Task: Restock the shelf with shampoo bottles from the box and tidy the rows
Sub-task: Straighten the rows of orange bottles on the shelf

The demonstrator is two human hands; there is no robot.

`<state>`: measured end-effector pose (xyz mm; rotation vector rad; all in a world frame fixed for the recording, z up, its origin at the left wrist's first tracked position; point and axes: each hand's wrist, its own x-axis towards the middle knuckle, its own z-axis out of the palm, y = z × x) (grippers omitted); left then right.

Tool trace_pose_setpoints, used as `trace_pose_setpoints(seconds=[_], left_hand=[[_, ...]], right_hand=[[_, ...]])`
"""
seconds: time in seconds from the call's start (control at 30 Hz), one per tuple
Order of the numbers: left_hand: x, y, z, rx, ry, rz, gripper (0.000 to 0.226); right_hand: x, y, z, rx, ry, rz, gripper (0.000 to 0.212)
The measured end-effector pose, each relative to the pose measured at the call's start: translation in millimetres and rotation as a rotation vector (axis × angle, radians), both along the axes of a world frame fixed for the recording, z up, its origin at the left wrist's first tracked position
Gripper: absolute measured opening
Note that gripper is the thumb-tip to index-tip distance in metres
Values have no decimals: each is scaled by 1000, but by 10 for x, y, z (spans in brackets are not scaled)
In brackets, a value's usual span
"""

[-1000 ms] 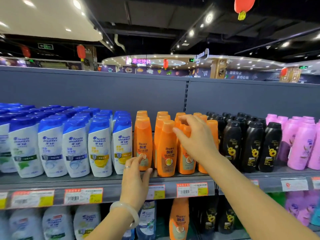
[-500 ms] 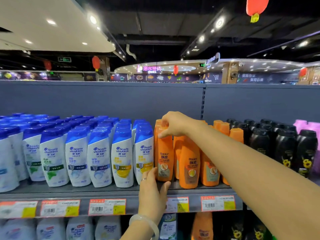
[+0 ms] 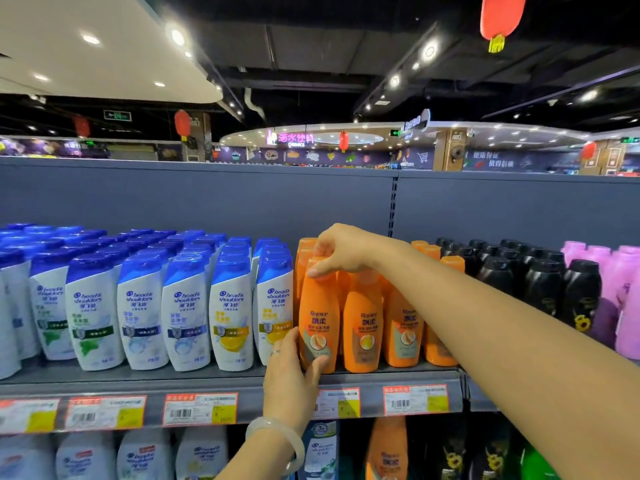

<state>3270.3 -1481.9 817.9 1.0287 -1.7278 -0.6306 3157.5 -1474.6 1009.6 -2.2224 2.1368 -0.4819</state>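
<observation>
Grey shelf with upright rows of blue-capped white, orange, black and pink bottles

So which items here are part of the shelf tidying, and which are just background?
In the job:
- left hand
- right hand
- front orange bottle, held by both
- orange row

Background:
- blue-capped bottles
- black bottles
- pink bottles
- price tags

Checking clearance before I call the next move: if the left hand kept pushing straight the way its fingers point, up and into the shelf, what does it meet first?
The left hand already grips the base of the front orange bottle; pushing on, it would press that bottle back into the orange bottles behind, though depth is unclear.
</observation>
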Motion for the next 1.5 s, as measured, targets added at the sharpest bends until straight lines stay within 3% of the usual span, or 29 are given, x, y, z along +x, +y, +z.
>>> trace_pose_setpoints(seconds=[0.27,0.5,0.87,1.07,1.17,1.3,1.5], left_hand=[[-12,22,-2,-20,-71,46,49],[9,16,14,36,-19,-22,41],[32,30,43,40,-7,-55,35],[34,-4,13,62,-20,-54,42],[30,36,-20,-53,24,15,58],[-112,224,49,-312,-24,112,47],[-260,232,34,-238,-75,194,46]], right_hand=[[-46,113,-68,-45,10,47,59],[-277,345,-91,-13,-2,6,72],[-332,318,-224,-35,117,-1,46],[-378,404,-141,-71,92,-19,69],[-661,547,15,-129,23,-97,62],[-956,677,28,-1,55,-208,60],[-933,599,-61,-77,73,-222,50]])
